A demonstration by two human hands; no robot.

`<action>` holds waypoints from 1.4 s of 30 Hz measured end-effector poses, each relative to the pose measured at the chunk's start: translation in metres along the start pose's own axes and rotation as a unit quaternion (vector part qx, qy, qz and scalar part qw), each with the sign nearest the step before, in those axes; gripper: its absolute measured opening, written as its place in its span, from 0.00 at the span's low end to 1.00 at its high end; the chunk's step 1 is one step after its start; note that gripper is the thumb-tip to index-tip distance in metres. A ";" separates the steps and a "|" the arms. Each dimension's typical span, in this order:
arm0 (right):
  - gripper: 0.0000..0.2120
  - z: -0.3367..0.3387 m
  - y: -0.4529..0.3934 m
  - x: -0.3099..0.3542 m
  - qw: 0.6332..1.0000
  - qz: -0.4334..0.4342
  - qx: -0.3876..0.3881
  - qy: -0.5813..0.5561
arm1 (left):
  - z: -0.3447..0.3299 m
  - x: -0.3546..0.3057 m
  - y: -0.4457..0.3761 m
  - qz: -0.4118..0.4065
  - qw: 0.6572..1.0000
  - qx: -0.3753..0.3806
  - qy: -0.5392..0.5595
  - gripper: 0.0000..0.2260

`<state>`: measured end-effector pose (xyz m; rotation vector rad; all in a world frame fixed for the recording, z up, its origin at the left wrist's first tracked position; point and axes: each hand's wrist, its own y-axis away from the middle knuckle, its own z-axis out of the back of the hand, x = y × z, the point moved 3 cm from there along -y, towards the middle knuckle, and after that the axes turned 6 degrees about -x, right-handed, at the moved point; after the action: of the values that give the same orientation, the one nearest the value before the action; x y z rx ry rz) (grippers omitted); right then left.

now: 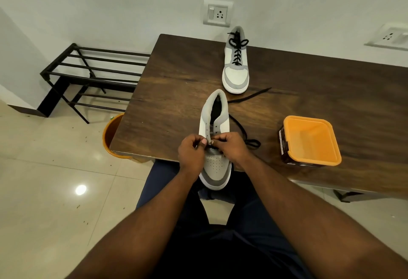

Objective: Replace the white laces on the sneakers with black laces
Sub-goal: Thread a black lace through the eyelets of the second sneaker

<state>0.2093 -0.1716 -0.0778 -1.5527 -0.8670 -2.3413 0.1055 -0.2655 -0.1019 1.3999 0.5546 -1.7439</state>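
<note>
I have both hands together at the lowest eyelets of the near sneaker (pixel 215 137). My left hand (pixel 191 154) has its fingers curled, thumb and forefinger pinching the black lace (pixel 242 132) at the left eyelet row. My right hand (pixel 231 148) pinches the same lace just across the tongue, its fingertips almost touching those of the left. I cannot tell exactly how much of the lace already sits in the eyelets, since my fingers cover that spot.

The near sneaker lies with its toe toward me, overhanging the front edge of the bench (pixel 176 80), heel pointing away. Its upper eyelets are bare. From my right hand the free lace loops out to the right over the wood, curves back along the shoe's side, and runs out beyond the heel, ending near the second sneaker.

The far sneaker (pixel 236 62) stands at the back of the bench, toe toward me, fully laced in black with a bow tied at the top.

To the right of my hands, well apart from both shoes, sits an orange square tub (pixel 311 140) with a dark label on its side. Left of the bench, on the tiled floor, an orange bucket (pixel 110 134) shows partly beneath the bench corner, and a black metal rack (pixel 92 73) stands against the wall. A socket plate (pixel 217 13) is on the wall behind the far sneaker.
</note>
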 end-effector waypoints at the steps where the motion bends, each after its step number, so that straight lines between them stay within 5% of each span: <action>1: 0.07 0.001 0.001 -0.001 1.000 0.001 0.002 0.007 | 0.000 0.000 0.002 0.005 1.000 -0.020 0.016 0.09; 4: 0.08 0.006 0.005 -0.004 1.000 -0.004 0.005 0.006 | 0.008 -0.012 0.003 0.105 0.970 -0.090 0.201 0.09; 10: 0.13 0.010 0.010 -0.006 0.999 0.020 0.030 0.018 | 0.086 -0.044 -0.057 0.245 0.773 -0.241 0.533 0.11; 12: 0.15 0.009 0.012 -0.005 0.998 0.039 0.039 0.042 | 0.116 -0.059 -0.073 0.212 0.796 -0.263 0.502 0.10; 14: 0.14 0.007 0.013 -0.001 0.991 0.069 0.031 0.108 | 0.116 -0.077 -0.077 0.107 0.898 -0.233 0.357 0.07; 16: 0.13 0.006 0.013 0.003 0.984 0.086 0.018 0.156 | 0.082 -0.089 -0.062 -0.022 0.988 -0.103 0.111 0.07; 17: 0.12 0.006 0.013 0.004 0.981 0.092 0.016 0.168 | 0.060 -0.084 -0.050 -0.063 0.998 -0.011 -0.011 0.06; 19: 0.07 0.006 0.012 0.005 0.974 0.106 0.014 0.198 | 0.024 -0.058 -0.025 -0.080 0.973 0.113 -0.186 0.05; 24: 0.06 0.005 0.016 0.008 0.972 0.119 0.012 0.201 | 0.011 -0.033 -0.001 -0.095 0.956 0.085 -0.264 0.04; 26: 0.10 0.006 0.017 0.007 0.970 0.116 0.016 0.214 | 0.031 -0.034 -0.010 -0.073 0.963 0.017 -0.259 0.05; 28: 0.16 0.006 0.019 0.005 0.961 0.124 0.004 0.247 | 0.075 -0.033 -0.033 -0.007 0.969 -0.141 -0.202 0.05; 31: 0.22 0.007 0.023 0.001 0.920 0.144 -0.052 0.360 | 0.125 -0.037 -0.048 0.070 0.940 -0.266 -0.201 0.09; 33: 0.23 0.007 0.028 0.000 0.892 0.153 -0.081 0.418 | 0.112 -0.050 -0.044 -0.005 0.936 -0.218 -0.278 0.13; 35: 0.22 0.006 0.032 -0.001 0.873 0.177 -0.105 0.441 | 0.073 -0.055 -0.032 -0.109 0.960 -0.092 -0.242 0.12; 38: 0.22 0.006 0.034 -0.003 0.863 0.187 -0.115 0.454 | 0.023 -0.040 -0.012 -0.109 0.962 0.114 -0.224 0.08; 42: 0.20 0.005 0.036 -0.001 0.871 0.177 -0.112 0.444 | 0.012 -0.027 0.000 -0.117 0.948 0.140 -0.260 0.05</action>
<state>0.2306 -0.1976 -0.0647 -0.4504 -0.0775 -2.4919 0.1001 -0.2656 -0.0729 1.0113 0.1898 -2.3508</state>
